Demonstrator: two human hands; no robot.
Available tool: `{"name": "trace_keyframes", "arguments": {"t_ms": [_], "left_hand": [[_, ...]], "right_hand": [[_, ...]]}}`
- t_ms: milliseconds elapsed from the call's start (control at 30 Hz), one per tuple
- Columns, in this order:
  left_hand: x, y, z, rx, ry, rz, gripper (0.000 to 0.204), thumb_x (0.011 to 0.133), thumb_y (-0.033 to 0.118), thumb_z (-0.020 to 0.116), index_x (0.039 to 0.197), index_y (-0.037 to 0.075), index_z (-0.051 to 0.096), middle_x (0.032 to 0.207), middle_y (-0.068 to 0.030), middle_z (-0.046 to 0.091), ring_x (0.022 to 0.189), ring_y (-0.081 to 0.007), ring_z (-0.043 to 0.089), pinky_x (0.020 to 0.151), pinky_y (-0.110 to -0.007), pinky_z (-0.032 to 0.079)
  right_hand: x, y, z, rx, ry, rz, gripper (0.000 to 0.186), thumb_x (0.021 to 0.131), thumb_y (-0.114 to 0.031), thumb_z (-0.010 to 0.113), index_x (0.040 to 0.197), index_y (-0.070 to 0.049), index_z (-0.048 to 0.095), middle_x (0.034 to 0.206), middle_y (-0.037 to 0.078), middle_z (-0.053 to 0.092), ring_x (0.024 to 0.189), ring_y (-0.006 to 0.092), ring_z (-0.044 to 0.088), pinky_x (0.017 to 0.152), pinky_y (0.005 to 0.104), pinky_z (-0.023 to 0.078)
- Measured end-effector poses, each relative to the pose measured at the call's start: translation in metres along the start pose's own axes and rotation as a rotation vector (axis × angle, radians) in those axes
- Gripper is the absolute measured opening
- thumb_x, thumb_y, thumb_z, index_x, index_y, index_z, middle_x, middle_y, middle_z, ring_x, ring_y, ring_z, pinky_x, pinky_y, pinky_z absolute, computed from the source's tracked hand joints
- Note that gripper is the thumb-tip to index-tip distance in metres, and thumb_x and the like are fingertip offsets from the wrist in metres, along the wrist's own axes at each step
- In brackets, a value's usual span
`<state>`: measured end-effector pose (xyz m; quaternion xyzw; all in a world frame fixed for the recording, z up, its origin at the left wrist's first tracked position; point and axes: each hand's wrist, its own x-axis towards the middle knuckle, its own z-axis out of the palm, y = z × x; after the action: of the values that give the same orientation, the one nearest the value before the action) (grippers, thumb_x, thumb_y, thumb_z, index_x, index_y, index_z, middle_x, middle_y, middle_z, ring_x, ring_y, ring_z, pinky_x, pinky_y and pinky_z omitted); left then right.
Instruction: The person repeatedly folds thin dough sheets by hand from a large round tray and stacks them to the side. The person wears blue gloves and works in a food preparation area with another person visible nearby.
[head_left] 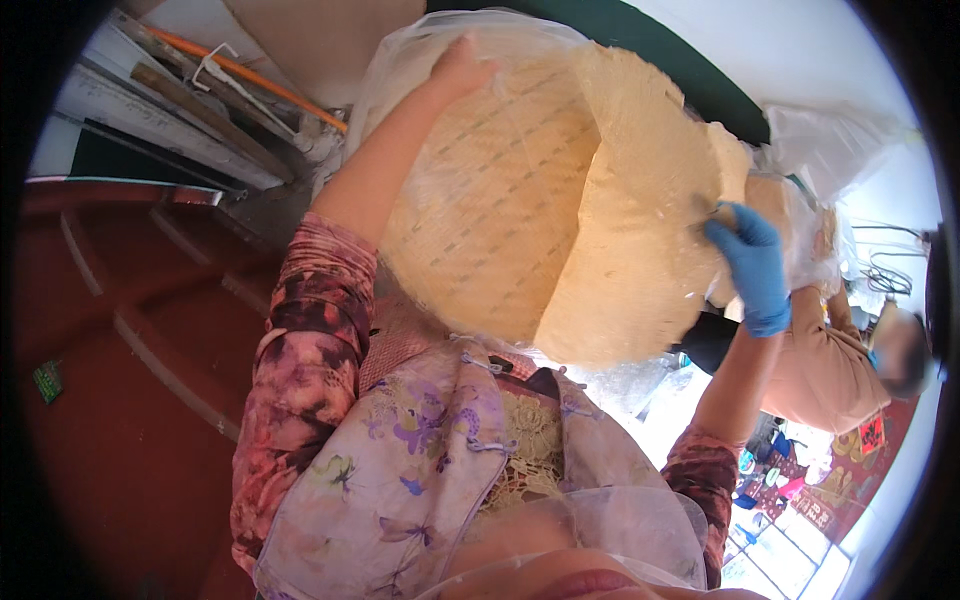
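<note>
A large round woven bamboo tray (480, 220) lies before me, with clear plastic sheeting (395, 60) around its far and left rim. Over its right part spreads a wide tan sheet (630, 220) with a ragged edge; its material is unclear. My left hand (462, 70), bare and slightly blurred, is at the tray's far side, its fingers closed on the plastic. My right hand (748, 262), in a blue glove, is at the tan sheet's right edge. It grips a small brownish thing (714, 214), too blurred to name.
To the right, a person (825, 360) in a tan top is close by, near more plastic-wrapped material (785, 215). Long boards and poles (170, 110) lean at the far left. Below them is a dark red ridged surface (120, 330). A clear plastic bag (825, 150) hangs at the back right.
</note>
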<state>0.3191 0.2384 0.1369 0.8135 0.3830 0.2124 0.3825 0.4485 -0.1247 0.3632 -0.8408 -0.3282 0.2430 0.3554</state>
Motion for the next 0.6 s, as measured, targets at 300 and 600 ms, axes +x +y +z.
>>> {"name": "trace_keyframes", "arguments": {"t_ms": [300,600], "left_hand": [[0.0,-0.022,0.033,-0.477,0.367,-0.228,0.072,0.075,0.04,0.067,0.127,-0.004,0.045,0.127,-0.0221,0.05,0.118,-0.0299,0.048,0.099,-0.037,0.038],[-0.222,-0.028,0.12,-1.263,-0.433,-0.735,0.084,0.076,0.053,0.066,0.137,0.007,0.031,0.14,-0.0142,0.035,0.129,-0.024,0.034,0.1,-0.051,0.031]], "right_hand": [[0.039,-0.155,-0.075,-0.003,-0.073,-0.208,0.029,0.083,-0.015,0.061,0.11,-0.003,0.061,0.095,0.007,0.065,0.082,0.0126,0.064,0.075,0.0235,0.051],[0.058,0.015,-0.181,0.609,0.15,-0.021,0.036,0.089,-0.024,0.056,0.117,-0.002,0.057,0.11,0.011,0.063,0.096,0.022,0.063,0.085,0.033,0.05]]}}
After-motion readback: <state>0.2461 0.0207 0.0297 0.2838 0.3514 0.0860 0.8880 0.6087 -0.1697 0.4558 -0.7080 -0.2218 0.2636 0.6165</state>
